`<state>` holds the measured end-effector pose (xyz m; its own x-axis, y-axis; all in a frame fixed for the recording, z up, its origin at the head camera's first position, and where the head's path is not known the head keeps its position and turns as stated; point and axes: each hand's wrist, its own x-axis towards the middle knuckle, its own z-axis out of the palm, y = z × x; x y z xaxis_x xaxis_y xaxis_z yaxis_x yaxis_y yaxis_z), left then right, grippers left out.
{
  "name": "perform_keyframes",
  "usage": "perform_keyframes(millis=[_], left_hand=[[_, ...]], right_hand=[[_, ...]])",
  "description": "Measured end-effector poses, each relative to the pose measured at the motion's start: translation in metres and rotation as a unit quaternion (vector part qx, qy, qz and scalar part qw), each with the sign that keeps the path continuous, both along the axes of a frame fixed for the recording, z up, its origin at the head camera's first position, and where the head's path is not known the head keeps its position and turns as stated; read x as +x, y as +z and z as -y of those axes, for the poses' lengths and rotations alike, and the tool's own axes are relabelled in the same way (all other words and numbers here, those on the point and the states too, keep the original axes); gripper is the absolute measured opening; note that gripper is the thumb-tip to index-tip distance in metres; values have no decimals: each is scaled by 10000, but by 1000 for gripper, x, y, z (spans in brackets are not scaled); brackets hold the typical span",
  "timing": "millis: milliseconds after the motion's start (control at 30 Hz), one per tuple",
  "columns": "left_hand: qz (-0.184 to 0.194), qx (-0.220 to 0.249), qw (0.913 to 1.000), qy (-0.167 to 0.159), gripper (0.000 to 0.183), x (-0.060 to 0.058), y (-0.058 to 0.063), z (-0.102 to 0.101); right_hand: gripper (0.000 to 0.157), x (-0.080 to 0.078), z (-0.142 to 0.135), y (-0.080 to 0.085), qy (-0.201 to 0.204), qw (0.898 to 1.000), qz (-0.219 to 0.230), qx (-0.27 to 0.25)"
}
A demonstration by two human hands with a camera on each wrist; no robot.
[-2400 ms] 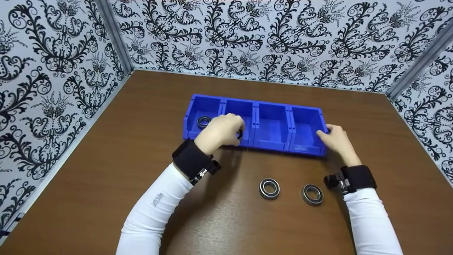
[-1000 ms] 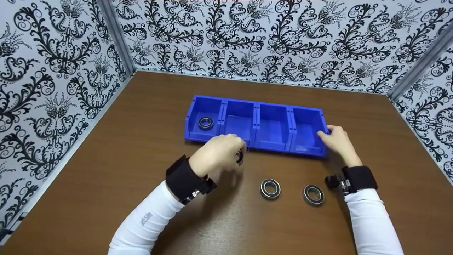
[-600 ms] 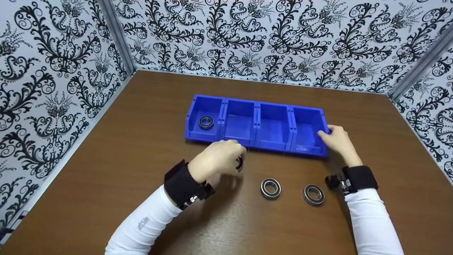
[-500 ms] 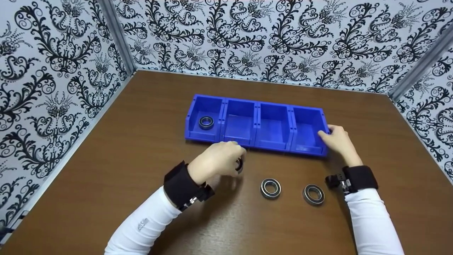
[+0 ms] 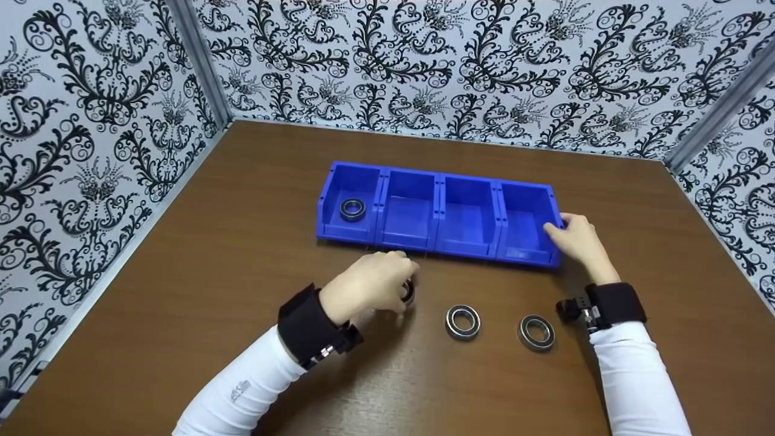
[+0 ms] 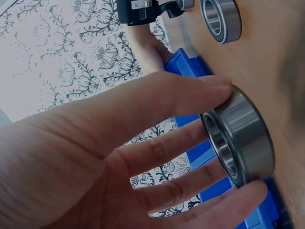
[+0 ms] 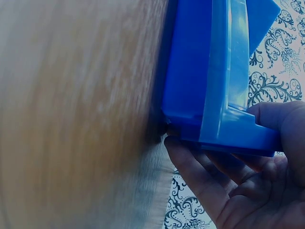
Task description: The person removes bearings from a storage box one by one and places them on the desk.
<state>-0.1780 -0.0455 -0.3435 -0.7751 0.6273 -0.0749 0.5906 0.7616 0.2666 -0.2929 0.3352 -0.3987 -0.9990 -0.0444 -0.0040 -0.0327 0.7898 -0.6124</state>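
Note:
My left hand (image 5: pixel 372 281) pinches a steel ball bearing (image 6: pixel 248 136) between thumb and fingertips, just in front of the blue bin (image 5: pixel 463 248). In the left wrist view the bearing's ring is tilted, its bore facing the palm. My right hand (image 5: pixel 575 242) grips the bin's right end wall, thumb inside the rim and fingers outside, as the right wrist view shows too. A second bearing (image 5: pixel 352 210) lies in the leftmost compartment. On the table in front are two more, one bearing (image 5: pixel 462 322) near the middle and another bearing (image 5: pixel 536 333) by the right wrist.
The brown table (image 5: pixel 212 272) is bounded by patterned walls (image 5: pixel 424 72) at the back and sides. Black straps (image 5: pixel 310 327) with small cameras sit on both wrists. Nothing lies in the bin's other compartments.
My left hand has lifted the bearing out of the second compartment and drawn it toward the front, lowering it near the table. The right hand keeps its place on the bin.

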Motion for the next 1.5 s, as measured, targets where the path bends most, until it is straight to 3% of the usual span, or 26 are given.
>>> perform_keyframes(millis=[700,1267,1500], left_hand=[[44,102,9998,-147,29,11,-16,1],[38,-307,9995,24,28,11,-29,-3],[-40,-187,9998,-73,26,11,-33,-3]], right_hand=[[48,1,-1,-1,-7,9999,-159,-39],[48,1,0,0,-60,10000,-62,-50],[45,0,0,-1,-56,9999,-152,2]])
